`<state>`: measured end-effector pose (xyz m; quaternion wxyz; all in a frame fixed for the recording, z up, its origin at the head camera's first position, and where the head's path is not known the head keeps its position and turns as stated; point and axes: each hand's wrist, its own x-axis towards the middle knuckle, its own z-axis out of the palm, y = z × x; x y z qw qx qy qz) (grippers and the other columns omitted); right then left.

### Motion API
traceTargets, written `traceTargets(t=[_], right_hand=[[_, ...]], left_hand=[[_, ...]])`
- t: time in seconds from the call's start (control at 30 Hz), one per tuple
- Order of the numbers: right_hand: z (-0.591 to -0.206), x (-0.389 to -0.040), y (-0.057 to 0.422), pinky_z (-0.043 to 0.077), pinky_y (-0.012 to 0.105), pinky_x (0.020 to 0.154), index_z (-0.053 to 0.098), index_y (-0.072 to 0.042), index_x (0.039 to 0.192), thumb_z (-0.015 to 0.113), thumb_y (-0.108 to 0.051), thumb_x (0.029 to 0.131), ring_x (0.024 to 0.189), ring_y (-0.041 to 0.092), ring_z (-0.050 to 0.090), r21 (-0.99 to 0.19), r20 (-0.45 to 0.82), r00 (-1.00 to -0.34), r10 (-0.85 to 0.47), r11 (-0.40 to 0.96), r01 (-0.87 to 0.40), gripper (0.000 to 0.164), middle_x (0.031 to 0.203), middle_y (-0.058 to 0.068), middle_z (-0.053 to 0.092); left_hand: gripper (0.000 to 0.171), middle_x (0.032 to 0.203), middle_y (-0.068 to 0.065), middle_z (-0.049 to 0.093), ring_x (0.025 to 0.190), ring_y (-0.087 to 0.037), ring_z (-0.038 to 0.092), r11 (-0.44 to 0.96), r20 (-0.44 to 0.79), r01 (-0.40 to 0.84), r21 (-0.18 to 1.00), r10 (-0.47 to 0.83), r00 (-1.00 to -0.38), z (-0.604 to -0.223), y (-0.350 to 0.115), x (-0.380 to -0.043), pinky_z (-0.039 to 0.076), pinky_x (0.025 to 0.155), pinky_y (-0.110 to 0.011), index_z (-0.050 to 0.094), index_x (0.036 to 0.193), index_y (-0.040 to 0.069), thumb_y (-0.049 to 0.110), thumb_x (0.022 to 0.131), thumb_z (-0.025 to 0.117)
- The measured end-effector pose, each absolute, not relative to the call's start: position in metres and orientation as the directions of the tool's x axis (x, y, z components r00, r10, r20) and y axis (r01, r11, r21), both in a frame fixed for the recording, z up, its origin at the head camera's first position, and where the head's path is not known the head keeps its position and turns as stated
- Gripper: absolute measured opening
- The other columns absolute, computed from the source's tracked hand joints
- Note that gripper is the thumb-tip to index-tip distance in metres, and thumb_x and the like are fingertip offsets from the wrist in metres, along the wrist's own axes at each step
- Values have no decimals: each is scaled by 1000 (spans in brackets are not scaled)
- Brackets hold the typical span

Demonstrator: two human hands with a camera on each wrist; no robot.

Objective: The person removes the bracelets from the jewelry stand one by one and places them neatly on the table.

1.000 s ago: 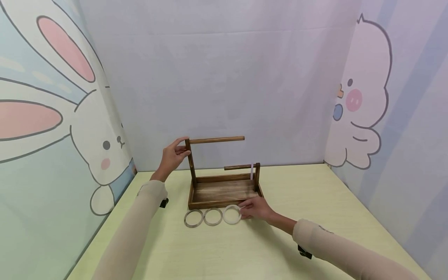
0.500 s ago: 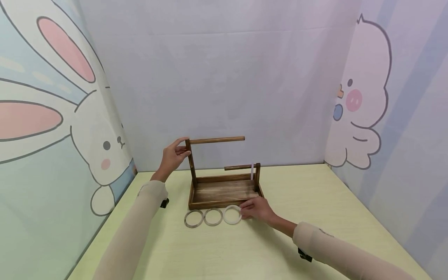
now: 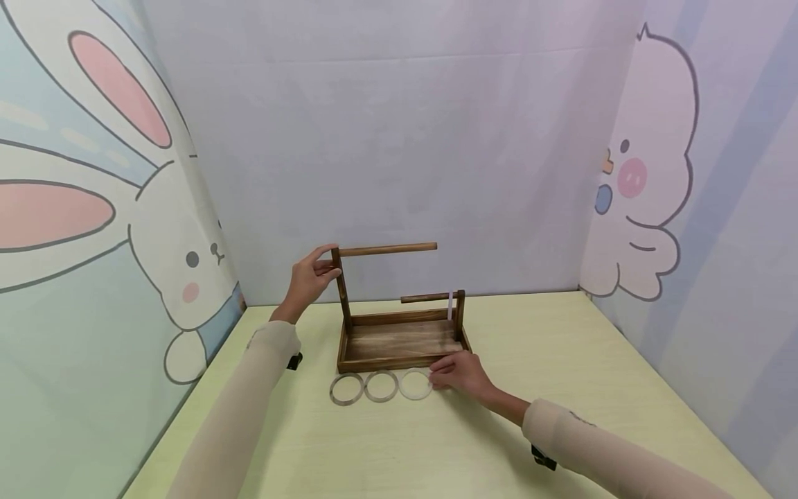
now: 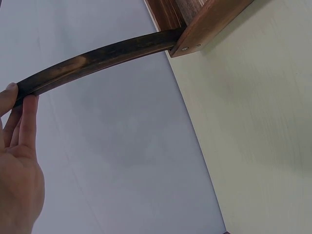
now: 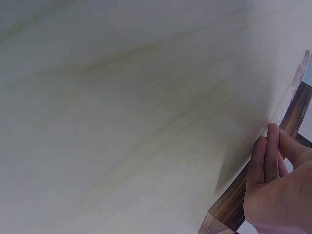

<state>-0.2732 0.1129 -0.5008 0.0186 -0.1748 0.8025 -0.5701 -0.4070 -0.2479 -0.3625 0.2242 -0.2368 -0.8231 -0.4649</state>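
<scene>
A dark wooden jewelry rack (image 3: pixel 374 364) with a tray base and two bars stands on the table. My left hand (image 3: pixel 307 279) holds the top of its tall left post (image 3: pixel 342 291), thumb on one side and fingers on the other, as the left wrist view also shows. In front of the tray are three bangles in a row: a greyish one (image 3: pixel 333 396) at left, another greyish one (image 3: pixel 369 394) in the middle, and a white bangle (image 3: pixel 404 392) at right. My right hand (image 3: pixel 463 375) pinches the white bangle's right edge; the fingertips partly hide it.
The rack's long upper bar (image 3: pixel 389 249) points right from the tall post. A shorter lower bar (image 3: pixel 427 298) points left from the short post (image 3: pixel 460 315), with a pale lilac bangle (image 3: pixel 450 305) hanging on it edge-on. A fabric wall (image 3: pixel 399 152) stands behind.
The white bangle's band looks thinner now, and its near rim seems slightly tilted at my right fingertips. Both hands have stayed almost in place.
</scene>
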Motion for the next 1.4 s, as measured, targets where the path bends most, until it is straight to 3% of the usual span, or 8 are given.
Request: traceTargets(t=[1.0, 1.27, 1.4], right_hand=[[-499, -271, 114, 65, 34, 68, 77, 11, 102, 80, 0, 90, 78, 29, 78, -864, 190, -928, -320, 394, -313, 17, 89, 19, 78], [-495, -274, 118, 59, 19, 66, 82, -2, 99, 84, -8, 88, 77, 16, 77, -759, 288, -918, -273, 520, -393, 12, 86, 6, 80], [-489, -277, 120, 64, 28, 67, 81, -2, 100, 82, -6, 90, 78, 24, 78, -826, 256, -941, -223, 455, -333, 11, 90, 11, 79]], left_hand=[[59, 121, -24, 72, 109, -35, 73, 439, 587, 595, 674, 171, -791, -367, -252, -408, 62, 90, -46, 61, 146, 19, -1, 93, 76], [59, 121, -24, 72, 110, -35, 73, 432, 585, 594, 679, 170, -793, -365, -250, -406, 62, 90, -46, 61, 145, 18, -2, 92, 76], [59, 122, -24, 72, 110, -35, 73, 435, 582, 592, 679, 173, -794, -363, -249, -407, 62, 90, -46, 61, 146, 19, -1, 93, 76]])
